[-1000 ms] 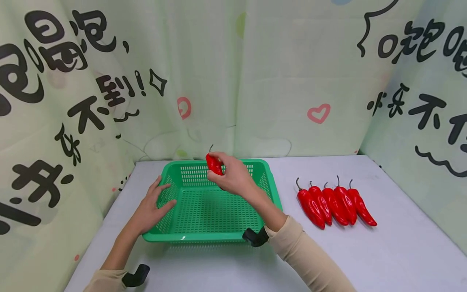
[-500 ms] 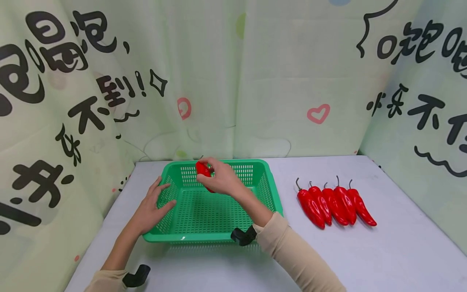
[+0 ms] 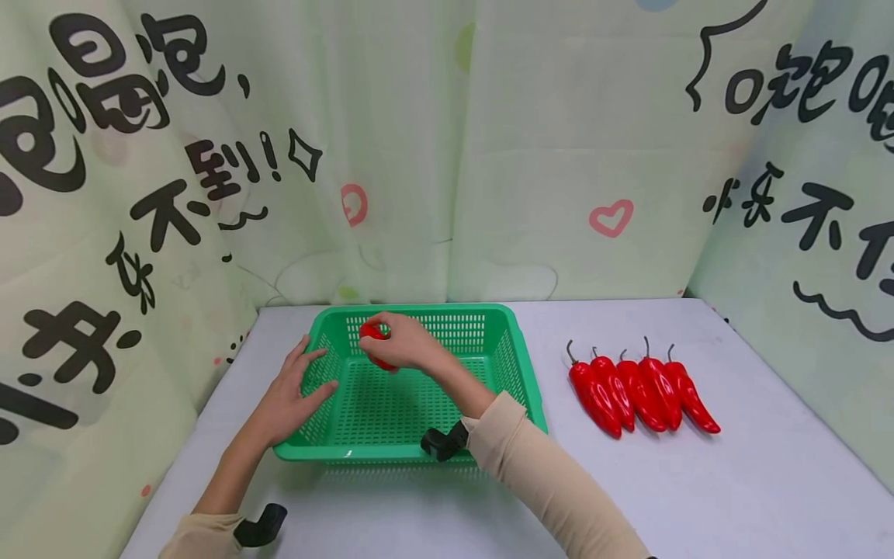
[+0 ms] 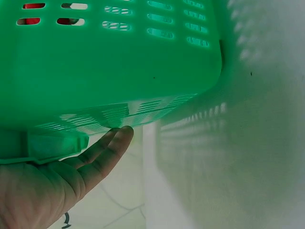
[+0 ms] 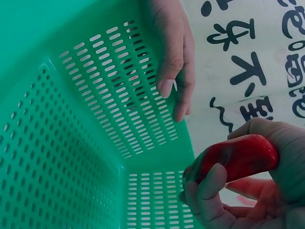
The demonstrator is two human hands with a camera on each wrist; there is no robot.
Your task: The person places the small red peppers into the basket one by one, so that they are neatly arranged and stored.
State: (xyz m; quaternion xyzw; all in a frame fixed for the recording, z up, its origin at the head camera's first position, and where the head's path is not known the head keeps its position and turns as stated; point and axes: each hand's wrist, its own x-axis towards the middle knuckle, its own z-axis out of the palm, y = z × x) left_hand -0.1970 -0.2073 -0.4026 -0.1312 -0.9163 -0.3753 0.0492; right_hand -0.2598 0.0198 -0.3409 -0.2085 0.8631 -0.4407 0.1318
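The red pepper [image 5: 248, 155], gripped between the thumb and fingers of the right hand [image 3: 405, 341], has come lower and closer to the left hand [image 3: 289, 396] over the last second, so its carry looks well along, though not yet released. The left hand lies with fingers extended at the near-side wall of the green basket [image 3: 363, 453] beneath the right hand; five more peppers [image 3: 642, 394] lie outside, rightward of both hands.
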